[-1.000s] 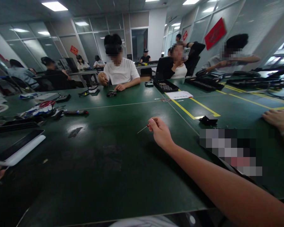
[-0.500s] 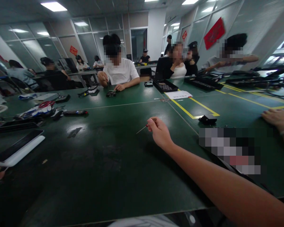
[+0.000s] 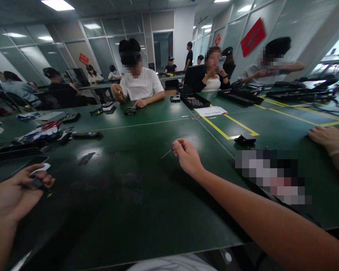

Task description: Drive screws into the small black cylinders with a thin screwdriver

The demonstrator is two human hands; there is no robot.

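Note:
My right hand [image 3: 188,156] is closed in a pinch around a thin screwdriver [image 3: 166,153]. Its slim metal shaft points left and down above the green table [image 3: 101,222]; a bit of red shows at the fingers. On the left, my left hand [image 3: 19,192] has its palm turned up and its fingers curled around a small dark piece [image 3: 35,183], whose kind I cannot make out. Behind that hand lies a flat device with a black top [image 3: 29,165] and a white side, partly covered by my fingers.
Tools and cables [image 3: 46,131] crowd the left, beside a dark pen-like tool [image 3: 87,134]. A small black part [image 3: 245,140] sits right of my right hand, near a blurred-out patch. Another person's hand [image 3: 327,137] rests at the right. Across the table a person in white [image 3: 142,84] works on a small device.
My left hand has come in from the left edge, up and rightward, carrying the small dark piece. My right hand keeps its hold on the screwdriver; the view has shifted slightly.

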